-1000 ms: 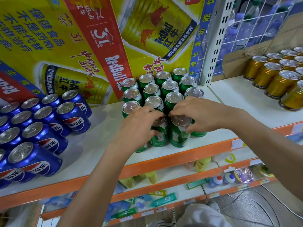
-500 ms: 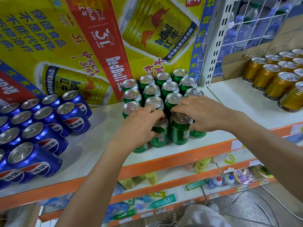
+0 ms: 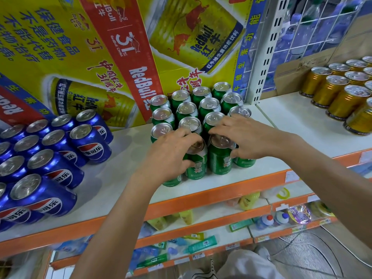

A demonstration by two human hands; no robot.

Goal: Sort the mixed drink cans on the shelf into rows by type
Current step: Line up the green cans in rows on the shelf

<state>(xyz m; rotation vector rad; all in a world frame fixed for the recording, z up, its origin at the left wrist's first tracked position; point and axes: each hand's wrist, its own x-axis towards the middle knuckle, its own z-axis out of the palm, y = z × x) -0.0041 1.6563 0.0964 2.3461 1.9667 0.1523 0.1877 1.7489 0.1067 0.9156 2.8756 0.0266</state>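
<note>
A white shelf board with an orange edge (image 3: 124, 174) carries a block of green aluminium drink cans (image 3: 187, 108) at its middle. The left hand (image 3: 171, 154) clamps round a front-row green can (image 3: 197, 166). At its 3 o'clock, the right hand (image 3: 251, 137) curls over the neighbouring green can (image 3: 219, 160), thumb on its side. Blue cola cans (image 3: 90, 146) stand at 9 o'clock and gold metal cans (image 3: 330, 93) at 2 o'clock.

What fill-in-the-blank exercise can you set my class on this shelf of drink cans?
The middle cans, touched by the left hand and right hand, are coloured ____.
The Pepsi cans stand on the shelf to their ____.
The gold cans stand to their ____.
The yellow box behind shows the brand ____.
Missing words: green; left; right; RedBull.
</note>
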